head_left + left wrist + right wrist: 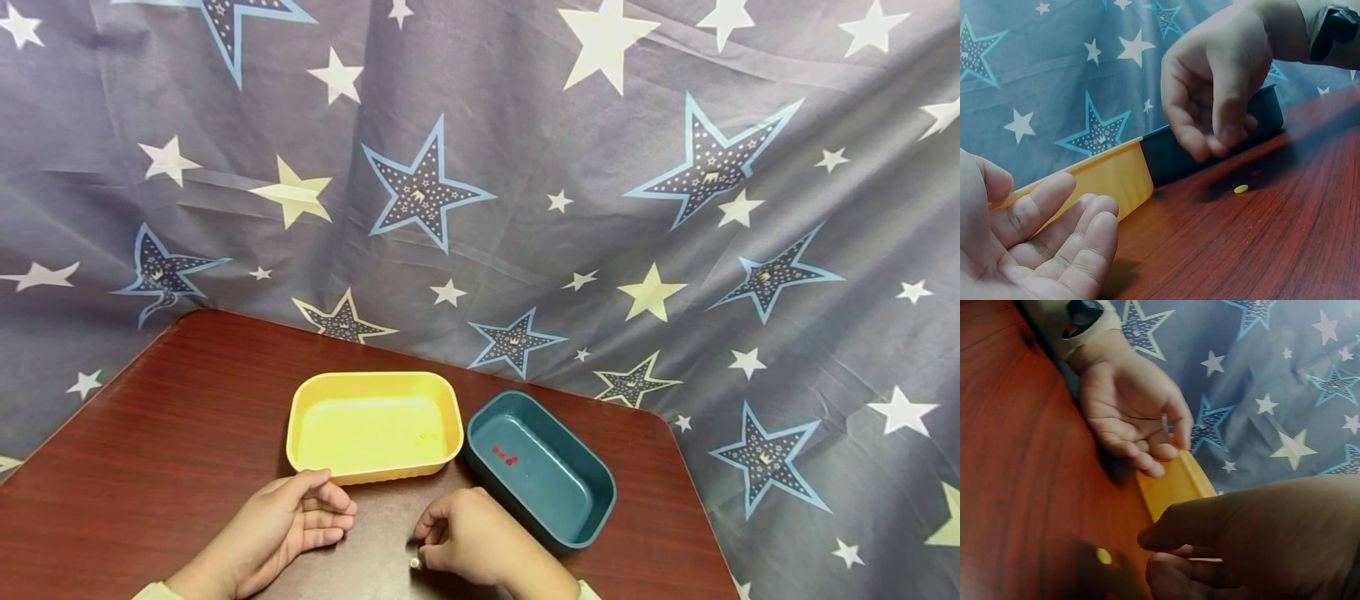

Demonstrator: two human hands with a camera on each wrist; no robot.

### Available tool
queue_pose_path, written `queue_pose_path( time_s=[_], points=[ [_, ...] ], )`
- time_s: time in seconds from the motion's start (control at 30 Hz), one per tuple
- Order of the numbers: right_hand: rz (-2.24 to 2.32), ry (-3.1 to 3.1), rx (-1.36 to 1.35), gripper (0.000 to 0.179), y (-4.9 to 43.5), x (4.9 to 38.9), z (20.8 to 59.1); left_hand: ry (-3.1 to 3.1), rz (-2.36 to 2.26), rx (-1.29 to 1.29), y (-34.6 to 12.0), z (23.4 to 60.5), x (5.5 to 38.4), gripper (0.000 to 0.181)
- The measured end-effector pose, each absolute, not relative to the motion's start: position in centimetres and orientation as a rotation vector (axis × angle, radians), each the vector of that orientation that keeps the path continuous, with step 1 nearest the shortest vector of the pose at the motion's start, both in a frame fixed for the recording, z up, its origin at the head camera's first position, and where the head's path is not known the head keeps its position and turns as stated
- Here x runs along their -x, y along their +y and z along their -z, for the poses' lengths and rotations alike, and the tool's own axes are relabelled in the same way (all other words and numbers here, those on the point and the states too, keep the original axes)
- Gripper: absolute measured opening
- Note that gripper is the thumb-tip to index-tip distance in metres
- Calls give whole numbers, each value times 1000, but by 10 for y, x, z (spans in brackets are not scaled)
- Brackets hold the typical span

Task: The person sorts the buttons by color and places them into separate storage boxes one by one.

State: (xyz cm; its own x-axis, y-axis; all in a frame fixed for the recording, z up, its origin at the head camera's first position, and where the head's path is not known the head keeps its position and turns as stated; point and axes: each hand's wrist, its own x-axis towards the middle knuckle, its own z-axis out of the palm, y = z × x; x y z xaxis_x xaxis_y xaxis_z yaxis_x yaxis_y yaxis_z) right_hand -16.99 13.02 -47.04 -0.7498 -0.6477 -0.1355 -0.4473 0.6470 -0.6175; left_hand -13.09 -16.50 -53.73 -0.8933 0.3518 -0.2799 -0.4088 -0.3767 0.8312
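Note:
My left hand is beside the near wall of the yellow tray, palm turned inward, fingers loosely bent and holding nothing. My right hand hovers over the table in front of the dark teal tray, fingers bent downward. In the left wrist view its thumb and fingertips stand above a small yellow disc and a small red piece, both lying on the table. The right wrist view shows the yellow disc apart from the fingertips, with a gap between thumb and fingers.
Several small yellow pieces lie inside the yellow tray, towards its right end. Several red pieces lie in the teal tray. The trays stand side by side on a reddish-brown table, with a star-patterned curtain behind.

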Motion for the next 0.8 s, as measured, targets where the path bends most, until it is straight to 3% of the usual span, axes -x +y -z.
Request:
queue_pose_path(
  time_s=[0.53,0.8],
  points=[
    [517,2643,966,15,116,163,490,1390,-2284,75,-166,538,131,45],
    [427,2680,957,23,115,163,491,1395,-2281,67,-166,538,131,45]
  ],
)
